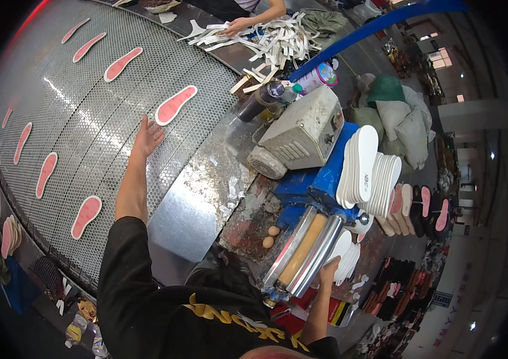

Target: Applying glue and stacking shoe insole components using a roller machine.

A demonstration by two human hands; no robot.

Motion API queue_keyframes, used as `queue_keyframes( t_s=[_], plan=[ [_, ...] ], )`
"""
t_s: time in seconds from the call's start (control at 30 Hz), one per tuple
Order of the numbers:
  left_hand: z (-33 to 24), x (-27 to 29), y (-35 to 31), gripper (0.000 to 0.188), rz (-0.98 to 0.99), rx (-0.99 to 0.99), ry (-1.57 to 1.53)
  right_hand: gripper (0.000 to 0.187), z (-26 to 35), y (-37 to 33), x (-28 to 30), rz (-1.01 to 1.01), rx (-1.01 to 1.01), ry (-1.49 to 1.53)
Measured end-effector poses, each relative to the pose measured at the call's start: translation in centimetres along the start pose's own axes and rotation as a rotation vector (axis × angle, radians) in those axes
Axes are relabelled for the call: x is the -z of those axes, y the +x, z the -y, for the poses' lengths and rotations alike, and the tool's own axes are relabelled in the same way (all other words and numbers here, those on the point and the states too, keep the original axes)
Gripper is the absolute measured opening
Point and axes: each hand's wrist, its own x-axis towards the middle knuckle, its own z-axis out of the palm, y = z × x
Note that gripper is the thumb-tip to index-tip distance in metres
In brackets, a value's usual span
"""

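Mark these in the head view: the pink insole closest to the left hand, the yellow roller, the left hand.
Pink insole (176,105): head view, middle of its upper face.
Yellow roller (303,250): head view, midway along its length.
Left hand (148,138): head view, middle of the hand.

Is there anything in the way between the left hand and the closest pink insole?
No, nothing visible stands between them. The left hand is right beside the pink insole on the metal mesh; I can't tell whether they touch.

Left fingers (157,135) are near a pink insole (176,105), right fingers (331,265) near white insoles (349,261).
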Motion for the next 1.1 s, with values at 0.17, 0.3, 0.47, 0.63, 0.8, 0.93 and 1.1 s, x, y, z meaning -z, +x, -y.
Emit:
queue_keyframes(
  t_s=[0.17,0.3,0.47,0.63,0.8,0.93,1.1],
  plan=[
    [1.0,0.4,1.5,0.092,0.029,-0.017,0.026,0.094,-1.7,0.7,-1.0,0.0,-0.017,0.012],
    [1.4,1.1,0.6,0.085,-0.019,-0.034,-0.075,0.09,-2.8,1.3,-1.6,-0.021,-0.133,0.25],
    [1.1,1.7,1.0,0.074,-0.006,-0.096,-0.101,0.087,-2.4,1.3,-1.6,-0.029,-0.098,0.235],
    [1.4,4.0,1.3,0.054,-0.01,-0.052,-0.059,0.078,-1.6,0.5,-1.4,-0.179,-0.005,-0.031],
    [1.4,4.0,0.2,0.063,0.057,-0.054,0.006,0.09,-1.3,-0.1,-2.0,-0.353,-0.107,0.109],
    [2.0,1.0,-1.8,0.053,-0.011,-0.018,0.159,0.067,-0.5,-0.6,-1.7,-0.43,-0.221,0.298],
    [9.8,-1.1,-12.5,0.021,0.324,0.004,0.589,0.06,-0.2,-1.1,-0.4,-0.51,-0.231,0.556]
  ],
)
